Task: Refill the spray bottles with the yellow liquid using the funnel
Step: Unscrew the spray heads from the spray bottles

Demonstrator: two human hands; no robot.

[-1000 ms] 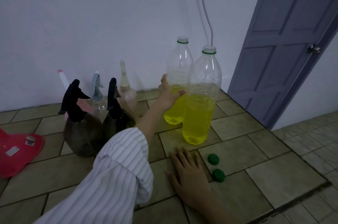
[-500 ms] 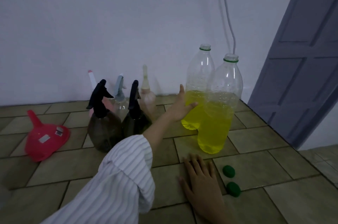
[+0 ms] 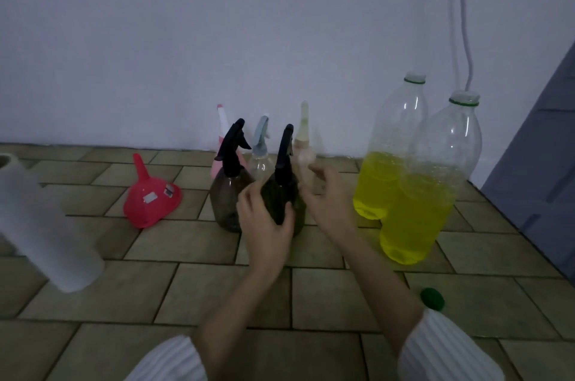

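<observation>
Hands meet at a dark spray bottle [image 3: 284, 194] on the floor. Left hand [image 3: 264, 222] wraps its rounded belly; right hand [image 3: 326, 197], loosely curled and holding nothing, hovers beside the trigger head. Smooth plastic looks light, possibly slippery; belly offers the firmest hold.

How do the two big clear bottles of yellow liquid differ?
The nearer bottle stands closer to the camera and further right; the farther bottle stands behind it, nearer the wall, partly hidden by it. Yellow liquid reaches roughly halfway up each. Both stand upright, uncapped, each with a green neck ring.
</observation>
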